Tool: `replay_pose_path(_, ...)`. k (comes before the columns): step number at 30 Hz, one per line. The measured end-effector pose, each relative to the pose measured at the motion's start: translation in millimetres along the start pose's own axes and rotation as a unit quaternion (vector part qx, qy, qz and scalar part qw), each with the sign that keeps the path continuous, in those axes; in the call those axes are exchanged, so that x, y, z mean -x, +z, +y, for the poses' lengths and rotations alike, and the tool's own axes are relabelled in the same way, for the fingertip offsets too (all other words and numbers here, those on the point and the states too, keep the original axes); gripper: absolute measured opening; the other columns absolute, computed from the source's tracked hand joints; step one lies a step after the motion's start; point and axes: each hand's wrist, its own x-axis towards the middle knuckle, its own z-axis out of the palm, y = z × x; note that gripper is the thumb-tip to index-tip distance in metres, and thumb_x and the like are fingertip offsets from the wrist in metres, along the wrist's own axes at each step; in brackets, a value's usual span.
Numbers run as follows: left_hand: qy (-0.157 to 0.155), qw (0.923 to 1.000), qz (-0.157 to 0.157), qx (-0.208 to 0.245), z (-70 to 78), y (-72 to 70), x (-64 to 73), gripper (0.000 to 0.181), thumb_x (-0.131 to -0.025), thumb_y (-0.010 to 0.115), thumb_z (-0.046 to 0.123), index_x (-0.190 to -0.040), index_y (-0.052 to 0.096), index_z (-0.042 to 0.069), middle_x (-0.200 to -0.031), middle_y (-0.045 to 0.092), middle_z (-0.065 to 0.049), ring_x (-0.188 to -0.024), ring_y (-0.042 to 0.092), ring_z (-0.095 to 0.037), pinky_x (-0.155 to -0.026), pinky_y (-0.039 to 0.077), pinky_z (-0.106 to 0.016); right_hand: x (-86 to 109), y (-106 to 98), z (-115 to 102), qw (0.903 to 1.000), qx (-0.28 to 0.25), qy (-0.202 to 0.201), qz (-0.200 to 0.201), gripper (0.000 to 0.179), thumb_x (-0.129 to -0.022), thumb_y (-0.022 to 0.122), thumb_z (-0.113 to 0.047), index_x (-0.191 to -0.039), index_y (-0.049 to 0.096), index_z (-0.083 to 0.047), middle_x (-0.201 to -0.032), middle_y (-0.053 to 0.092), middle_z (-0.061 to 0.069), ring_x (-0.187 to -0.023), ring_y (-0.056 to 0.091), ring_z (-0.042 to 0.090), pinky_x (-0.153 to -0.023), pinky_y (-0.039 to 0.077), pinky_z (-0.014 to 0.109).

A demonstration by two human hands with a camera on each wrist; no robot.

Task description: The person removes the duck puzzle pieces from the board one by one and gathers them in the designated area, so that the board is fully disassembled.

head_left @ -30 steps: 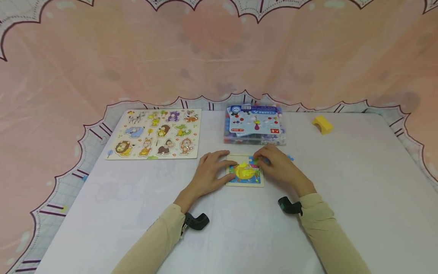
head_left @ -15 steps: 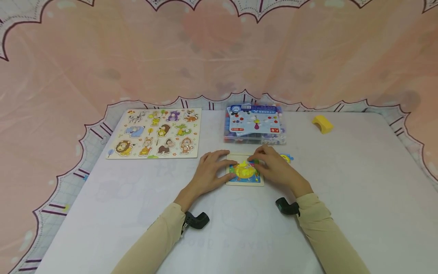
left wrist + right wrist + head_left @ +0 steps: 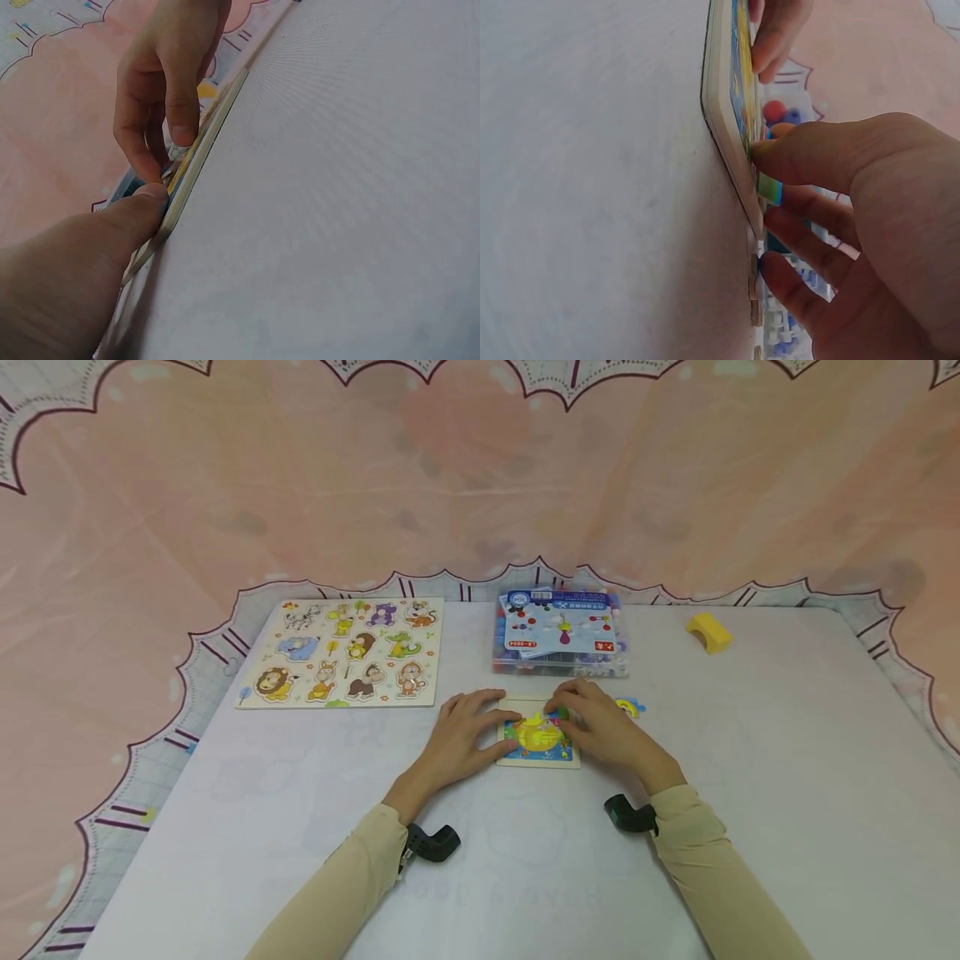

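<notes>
A small wooden jigsaw puzzle (image 3: 540, 763) with a yellow duck picture lies flat between both hands in the head view. My left hand (image 3: 467, 739) spans its left side, fingers spread, with thumb and fingertips resting on the frame and picture. Over the upper right corner, my right hand (image 3: 603, 727) pinches a puzzle piece (image 3: 769, 187) with green and blue on it between thumb and fingers. The fingertips hide much of that piece in the head view. Just beyond the right hand lies a loose blue puzzle piece (image 3: 630, 707) with a yellow curved pattern.
Behind the puzzle stands a clear plastic box (image 3: 558, 667) of coloured parts with a blue label card. At the back left lies a larger animal puzzle board (image 3: 390, 697). A yellow arch block (image 3: 708, 633) sits at the back right of the white table (image 3: 495, 902).
My right hand has shifted slightly left over the puzzle's corner with its piece, uncovering more of the loose piece. The left hand has stayed in place.
</notes>
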Motion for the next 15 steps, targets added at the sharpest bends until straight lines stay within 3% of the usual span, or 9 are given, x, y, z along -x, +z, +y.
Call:
replay_pose_path(4, 0.002, 1.0, -0.001, 0.0, 0.6, -0.4, -0.2, 0.038, -0.086, 0.064, 0.047, -0.121, 0.063, 0.031, -0.143, 0.045, 0.0, -0.135, 0.036, -0.019, -0.112, 0.022, -0.051, -0.3, 0.0, -0.4, 1.0, -0.005, -0.007, 0.001, 0.018, -0.091, 0.062, -0.013, -0.109, 0.065, -0.014, -0.129, 0.053, 0.008, -0.123, 0.047, 0.03, -0.105, 0.039, 0.052)
replay_pose_path(15, -0.004, 1.0, -0.008, 0.001, 1.6, -1.3, -0.1, 0.038, -0.087, 0.063, 0.046, -0.122, 0.063, 0.031, -0.144, 0.044, 0.0, -0.136, 0.036, -0.019, -0.113, 0.021, -0.051, -3.1, 4.9, -1.8, 0.9996, 0.006, 0.011, 0.027, 0.014, -0.089, 0.066, -0.017, -0.102, 0.064, -0.015, -0.118, 0.056, 0.004, -0.111, 0.052, 0.023, -0.1, 0.046, 0.044)
